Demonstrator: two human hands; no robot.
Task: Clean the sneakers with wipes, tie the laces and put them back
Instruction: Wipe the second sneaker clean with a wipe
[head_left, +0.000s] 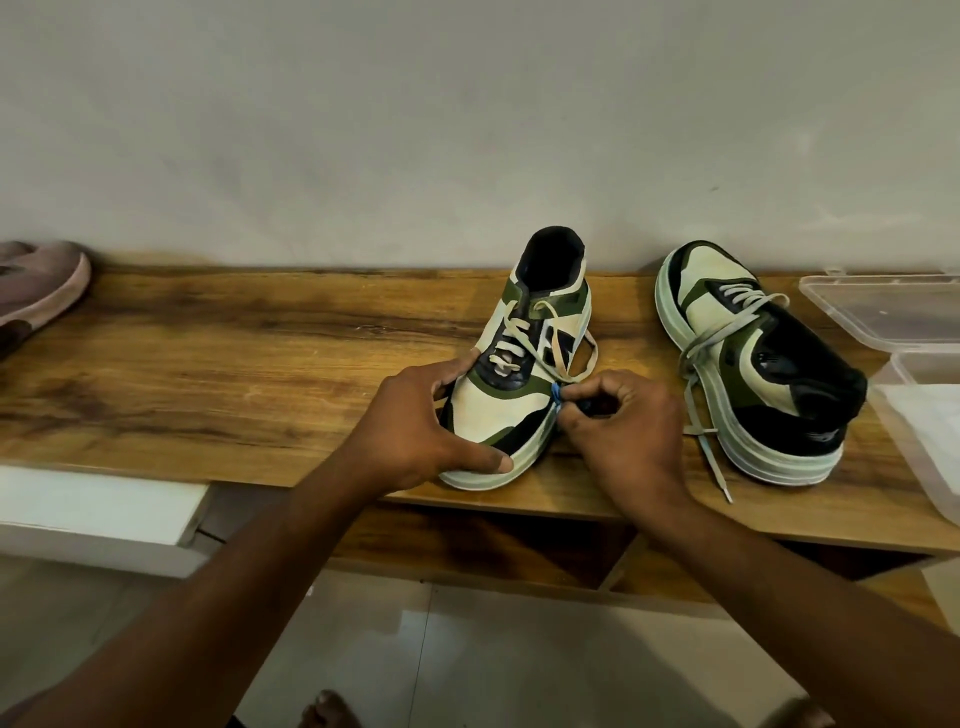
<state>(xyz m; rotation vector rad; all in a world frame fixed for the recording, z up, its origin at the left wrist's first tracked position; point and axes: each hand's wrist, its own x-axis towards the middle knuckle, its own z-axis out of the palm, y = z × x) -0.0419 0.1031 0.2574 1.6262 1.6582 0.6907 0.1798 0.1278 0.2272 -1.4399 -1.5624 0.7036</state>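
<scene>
Sneakers are the concern here: two are counted on the wooden bench (218, 332), the nearer sneaker (519, 374) upright with its toe toward the person, the second sneaker (753, 364) just to its right, turned the other way. The toe of the nearer one is gripped and steadied by the left hand (415, 431), fingers curled over the top and thumb at the sole edge. A lace end with a blue tip (556, 392) is pinched by the curled right hand (623, 426). Lacing appears to be under way; both loose ends should be drawn evenly before a knot is formed, with the toe kept pinned. One clear plastic box (883, 312) with one wipe (930, 415) lies at the right, and one pinkish shoe (41, 291) at the far left.
</scene>
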